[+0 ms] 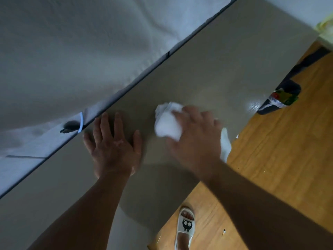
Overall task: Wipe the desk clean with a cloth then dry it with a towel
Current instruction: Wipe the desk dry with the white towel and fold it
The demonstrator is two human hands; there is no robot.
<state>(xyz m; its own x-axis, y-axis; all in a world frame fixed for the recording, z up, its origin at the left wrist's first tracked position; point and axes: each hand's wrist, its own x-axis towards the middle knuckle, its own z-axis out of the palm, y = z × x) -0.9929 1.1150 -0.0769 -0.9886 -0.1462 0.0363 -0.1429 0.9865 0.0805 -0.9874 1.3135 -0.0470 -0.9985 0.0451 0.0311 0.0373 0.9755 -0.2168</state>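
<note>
One beige desk (225, 56) | left hand (113, 150) flat, fingers spread | right hand (196, 138) fingers grip cloth (167, 125) | wood floor (279, 159)

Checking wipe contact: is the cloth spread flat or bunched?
Bunched: the cloth is a crumpled wad under the right hand, one end trailing behind.

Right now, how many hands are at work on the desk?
2. The left hand lies flat on the desk beside its far edge; the right hand grips a white cloth to its right, near the floor-side edge.
</note>
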